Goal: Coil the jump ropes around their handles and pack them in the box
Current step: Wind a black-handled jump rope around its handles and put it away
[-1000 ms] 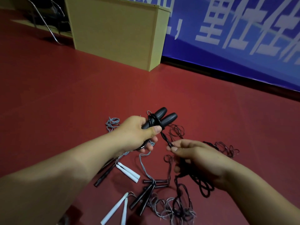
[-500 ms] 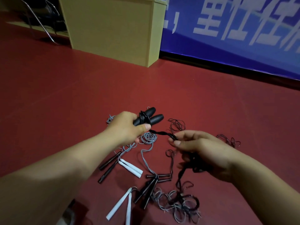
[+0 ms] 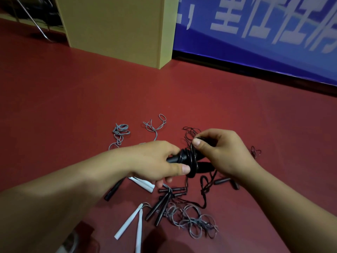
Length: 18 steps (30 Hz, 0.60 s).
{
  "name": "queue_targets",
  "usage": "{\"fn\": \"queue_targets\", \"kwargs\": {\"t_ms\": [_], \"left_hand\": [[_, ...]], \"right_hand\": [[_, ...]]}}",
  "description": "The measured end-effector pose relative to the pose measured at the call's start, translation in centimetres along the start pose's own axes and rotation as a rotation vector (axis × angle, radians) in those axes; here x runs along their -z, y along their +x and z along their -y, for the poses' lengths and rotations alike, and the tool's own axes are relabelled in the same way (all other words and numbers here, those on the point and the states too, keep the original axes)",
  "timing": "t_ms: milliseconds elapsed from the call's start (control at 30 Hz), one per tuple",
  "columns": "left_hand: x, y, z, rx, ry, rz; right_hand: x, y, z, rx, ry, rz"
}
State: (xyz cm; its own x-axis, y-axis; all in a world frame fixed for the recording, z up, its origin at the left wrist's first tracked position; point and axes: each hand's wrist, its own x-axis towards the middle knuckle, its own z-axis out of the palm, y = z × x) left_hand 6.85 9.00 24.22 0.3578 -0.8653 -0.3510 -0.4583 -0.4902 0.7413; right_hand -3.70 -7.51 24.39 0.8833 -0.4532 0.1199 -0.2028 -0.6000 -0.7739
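My left hand [image 3: 156, 161] grips a pair of black jump rope handles [image 3: 202, 166] held side by side above the red floor. Black rope [image 3: 191, 157] is coiled round their middle. My right hand [image 3: 224, 152] is over the far ends of the handles and pinches the black rope between thumb and fingers. The rope's loose tail [image 3: 205, 189] hangs down to the floor. Other jump ropes lie below: white handles [image 3: 131, 219], black handles [image 3: 160, 205], and tangled grey cord [image 3: 193, 221].
A tan cardboard box [image 3: 116, 26] stands on the floor at the back. A blue banner [image 3: 264, 33] runs along the right rear wall. Grey cord loops [image 3: 120, 132] lie beyond my hands. Metal chair legs [image 3: 34, 21] show at far left.
My right hand has come up from the floor pile to the handles with the rope. The handles now point right across the view, and the coil has grown.
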Motion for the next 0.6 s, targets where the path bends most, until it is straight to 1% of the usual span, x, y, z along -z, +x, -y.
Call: {"fn": "queue_targets", "kwargs": {"t_ms": [100,200,300,367,433,500,600], "left_hand": [[-0.1,-0.3,-0.4,-0.029,-0.040,0.019],[-0.2,-0.8,-1.0,-0.054,-0.093,0.044],[-0.3,-1.1,-1.5,-0.061,-0.160,0.042],[-0.1,-0.8,-1.7,-0.030,-0.175,0.029],[0.1,-0.4,-1.6,0.005,-0.238,0.020],[0.2,-0.2,-1.3,0.017,-0.309,0.036],[-0.1,-0.2,-1.1,-0.008,-0.315,0.084]], "right_hand": [[0.4,0.2,0.1,-0.039,0.104,0.003],[0.6,0.3,0.2,-0.141,0.263,0.028],[1.1,0.5,0.1,-0.250,0.403,0.104],[1.1,0.3,0.1,-0.278,0.455,0.146],[0.9,0.1,-0.1,-0.273,0.452,0.152],[0.6,0.0,-0.3,-0.242,0.397,0.128],[0.5,0.1,-0.4,-0.194,0.327,0.067]]}}
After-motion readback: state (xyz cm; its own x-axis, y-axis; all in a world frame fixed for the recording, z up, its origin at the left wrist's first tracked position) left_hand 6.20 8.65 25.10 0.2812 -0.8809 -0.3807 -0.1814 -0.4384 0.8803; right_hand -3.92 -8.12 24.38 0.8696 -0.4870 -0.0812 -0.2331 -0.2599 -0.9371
